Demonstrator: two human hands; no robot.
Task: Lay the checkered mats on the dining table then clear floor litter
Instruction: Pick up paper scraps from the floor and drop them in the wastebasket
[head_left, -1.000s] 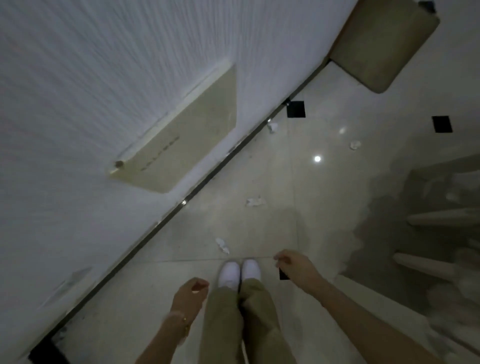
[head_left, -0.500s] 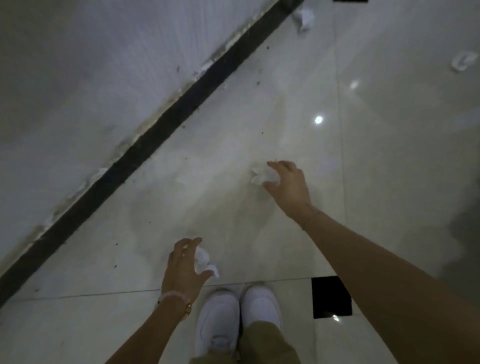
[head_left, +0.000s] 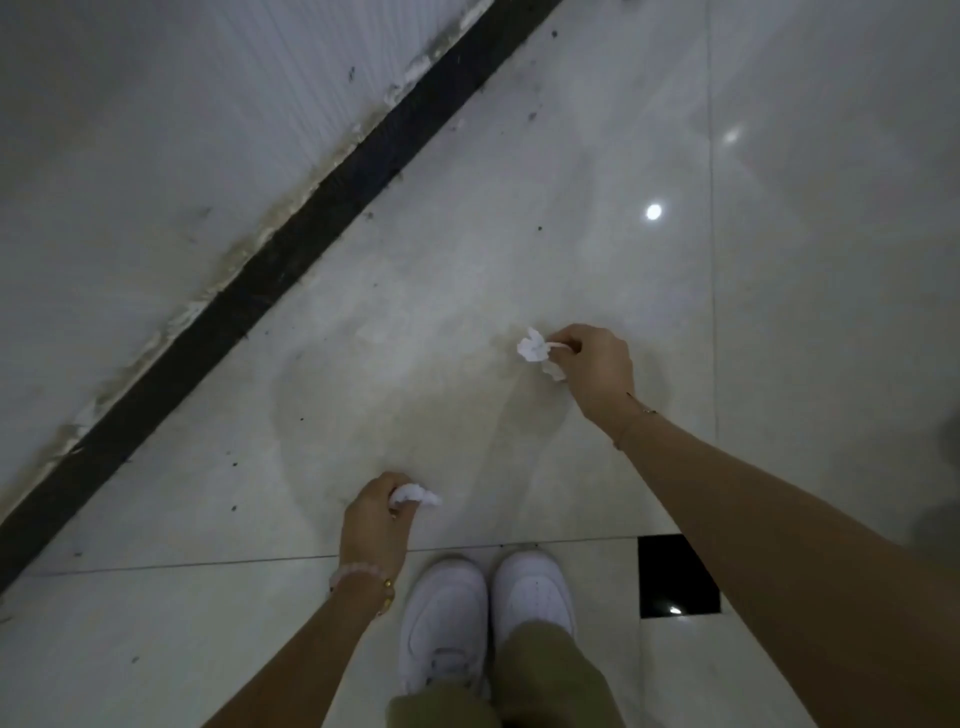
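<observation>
Low over the pale tiled floor (head_left: 467, 249), my right hand (head_left: 597, 366) pinches a crumpled white paper scrap (head_left: 532, 347) between thumb and fingertips. Closer to my feet, my left hand (head_left: 376, 512) grips a second crumpled white paper wad (head_left: 414, 493) in curled fingers. Both arms reach down and forward. No mats or dining table are in view.
A white wall (head_left: 156, 130) with a black skirting strip (head_left: 270, 270) runs diagonally across the left. My white shoes (head_left: 488, 608) stand at the bottom centre. A black inset tile (head_left: 675, 577) lies beside the right shoe. Small dark specks dot the floor.
I have bent down from standing to the floor. My right hand closed on the scrap it was reaching and my left hand curled around the wad near my shoes.
</observation>
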